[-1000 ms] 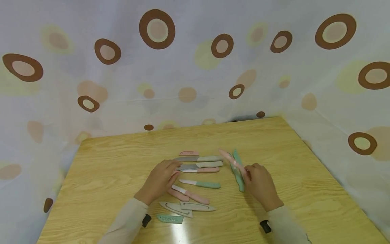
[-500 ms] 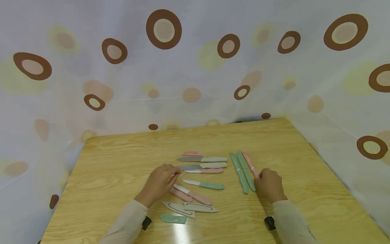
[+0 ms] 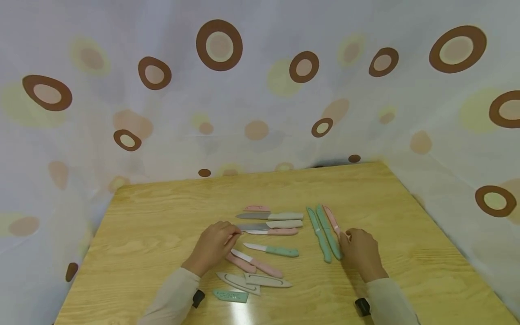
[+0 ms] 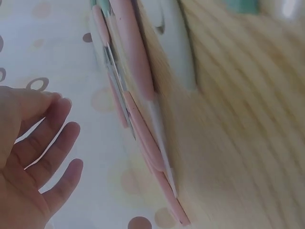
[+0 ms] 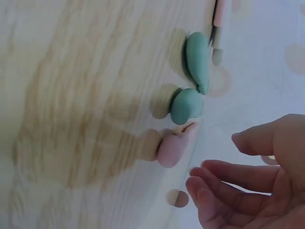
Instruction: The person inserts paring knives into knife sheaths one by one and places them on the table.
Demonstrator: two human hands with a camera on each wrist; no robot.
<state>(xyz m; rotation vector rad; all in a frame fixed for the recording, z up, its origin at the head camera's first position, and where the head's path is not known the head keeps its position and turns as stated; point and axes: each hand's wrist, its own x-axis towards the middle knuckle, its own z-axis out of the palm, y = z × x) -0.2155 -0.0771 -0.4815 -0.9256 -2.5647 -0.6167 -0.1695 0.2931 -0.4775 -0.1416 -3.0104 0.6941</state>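
Two risks worry me: left hand [image 3: 214, 243], loosely bent, empty, sinking onto the lower-centre grey blade [image 3: 253, 227]; right hand [image 3: 363, 253], gaping, empty, bumping the lower-right pink knife [image 3: 331, 220].

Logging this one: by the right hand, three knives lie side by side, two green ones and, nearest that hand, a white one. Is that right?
Not quite: the one nearest the right hand is a pink knife, not white, as the head view shows. Beside it lie two green knives, as you say.
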